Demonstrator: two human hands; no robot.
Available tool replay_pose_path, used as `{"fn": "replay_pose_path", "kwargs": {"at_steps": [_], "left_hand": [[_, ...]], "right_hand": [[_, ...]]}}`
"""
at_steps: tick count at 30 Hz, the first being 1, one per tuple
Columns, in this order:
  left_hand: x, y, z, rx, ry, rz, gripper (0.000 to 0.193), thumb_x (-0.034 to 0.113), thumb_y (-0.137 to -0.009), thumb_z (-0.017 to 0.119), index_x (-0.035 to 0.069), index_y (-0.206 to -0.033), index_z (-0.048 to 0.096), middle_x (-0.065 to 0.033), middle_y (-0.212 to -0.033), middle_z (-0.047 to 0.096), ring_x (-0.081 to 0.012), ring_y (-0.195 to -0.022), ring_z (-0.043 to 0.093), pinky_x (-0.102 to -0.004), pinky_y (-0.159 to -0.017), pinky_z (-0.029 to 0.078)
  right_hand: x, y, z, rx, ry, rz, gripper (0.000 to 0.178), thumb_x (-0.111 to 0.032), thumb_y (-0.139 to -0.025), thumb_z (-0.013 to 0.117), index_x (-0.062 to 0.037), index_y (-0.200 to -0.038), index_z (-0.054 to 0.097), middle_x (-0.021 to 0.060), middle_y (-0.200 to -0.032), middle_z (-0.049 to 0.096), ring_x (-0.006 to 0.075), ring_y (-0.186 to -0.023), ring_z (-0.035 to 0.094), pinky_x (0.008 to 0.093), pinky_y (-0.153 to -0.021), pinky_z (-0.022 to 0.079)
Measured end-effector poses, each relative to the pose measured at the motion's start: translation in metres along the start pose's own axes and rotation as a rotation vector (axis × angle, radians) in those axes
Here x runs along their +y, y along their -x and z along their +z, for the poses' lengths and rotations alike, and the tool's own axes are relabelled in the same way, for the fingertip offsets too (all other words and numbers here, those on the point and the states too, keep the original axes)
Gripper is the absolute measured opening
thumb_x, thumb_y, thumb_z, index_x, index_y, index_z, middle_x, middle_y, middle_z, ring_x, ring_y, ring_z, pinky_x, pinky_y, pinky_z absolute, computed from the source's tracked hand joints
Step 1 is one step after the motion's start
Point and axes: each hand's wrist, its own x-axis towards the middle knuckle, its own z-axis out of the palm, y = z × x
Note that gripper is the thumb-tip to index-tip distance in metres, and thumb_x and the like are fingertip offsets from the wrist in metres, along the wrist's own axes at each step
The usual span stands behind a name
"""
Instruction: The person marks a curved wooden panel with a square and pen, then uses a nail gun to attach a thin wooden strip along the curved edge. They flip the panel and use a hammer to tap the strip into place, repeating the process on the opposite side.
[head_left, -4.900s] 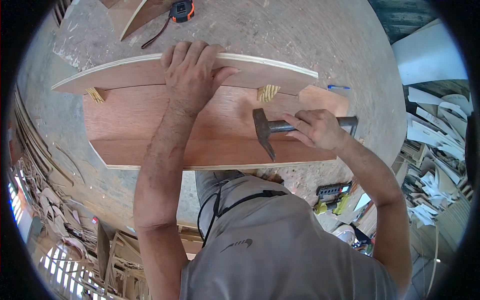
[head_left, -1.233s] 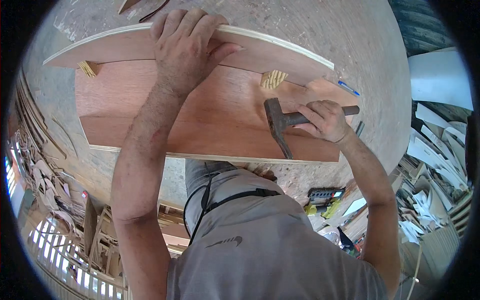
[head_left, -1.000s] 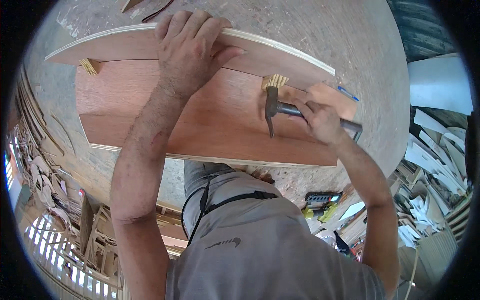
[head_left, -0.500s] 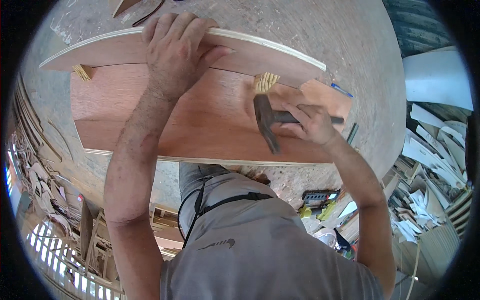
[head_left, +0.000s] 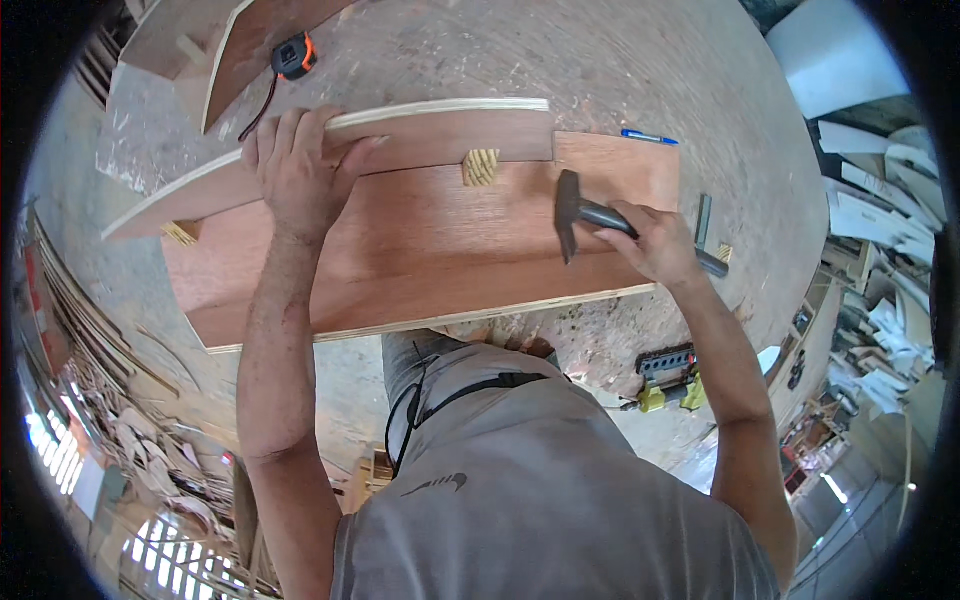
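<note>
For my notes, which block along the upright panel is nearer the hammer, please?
The right block, left of the hammer's head; the left block lies past the left hand.

Soft, fairly even light reaches me, leaving a pale sheen on the plywood panel (head_left: 400,215) and only faint shadows. Glare whites out the slatted openings (head_left: 58,455) at lower left. My left fingers (head_left: 290,130) look reasonably crisp; toward the fisheye rim, straight edges bend, detail softens, then blackness closes in.
</note>
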Motion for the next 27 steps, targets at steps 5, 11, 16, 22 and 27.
{"fn": "replay_pose_path", "kwargs": {"at_steps": [5,11,16,22,27], "left_hand": [[0.003,-0.002,-0.006,-0.057,-0.033,-0.014,0.049,0.049,-0.07,0.083,0.013,-0.1,0.066,-0.0022,-0.089,0.06,-0.0261,-0.086,0.055,-0.0405,-0.083,0.039],[0.001,-0.002,-0.011,-0.127,-0.088,0.004,0.051,0.051,-0.071,0.082,0.011,-0.098,0.066,-0.0044,-0.087,0.061,-0.0265,-0.086,0.056,-0.0421,-0.085,0.038],[0.011,-0.035,-0.032,-0.527,-0.09,-0.104,0.054,0.055,-0.073,0.079,0.007,-0.095,0.066,-0.0101,-0.082,0.066,-0.03,-0.082,0.064,-0.0436,-0.078,0.046],[0.034,-0.07,-0.03,-0.742,0.037,0.003,0.057,0.057,-0.075,0.077,0.008,-0.101,0.068,-0.0135,-0.082,0.07,-0.0335,-0.083,0.069,-0.0442,-0.072,0.053],[0.05,-0.074,-0.017,-0.831,-0.026,0.004,0.056,0.061,-0.077,0.073,0.01,-0.103,0.07,-0.0137,-0.076,0.07,-0.0331,-0.077,0.069,-0.0449,-0.071,0.053]], "right_hand": [[0.009,0.071,-0.011,0.225,-0.26,0.409,0.032,-0.03,-0.09,0.072,-0.0034,-0.108,0.067,0.0126,-0.073,0.067,0.024,-0.06,0.066,0.035,-0.055,0.05],[0.016,0.163,0.041,0.41,-0.829,1.004,0.026,-0.028,-0.096,0.066,-0.0015,-0.098,0.063,-0.0027,-0.062,0.053,0.0068,-0.049,0.05,0.0239,-0.045,0.039],[-0.003,0.206,0.105,0.663,-1.066,1.168,0.023,-0.026,-0.096,0.066,-0.0054,-0.089,0.058,-0.0012,-0.061,0.052,0.0081,-0.045,0.049,0.025,-0.041,0.04],[-0.01,0.228,0.162,0.731,-1.035,1.275,0.017,-0.018,-0.093,0.067,-0.0054,-0.09,0.056,-0.0006,-0.064,0.054,0.009,-0.048,0.05,0.0243,-0.045,0.041],[-0.002,0.23,0.198,0.825,-0.911,1.232,0.038,-0.01,-0.091,0.068,-0.0037,-0.126,0.055,-0.0006,-0.077,0.058,0.0068,-0.057,0.051,0.0233,-0.047,0.041]]}}
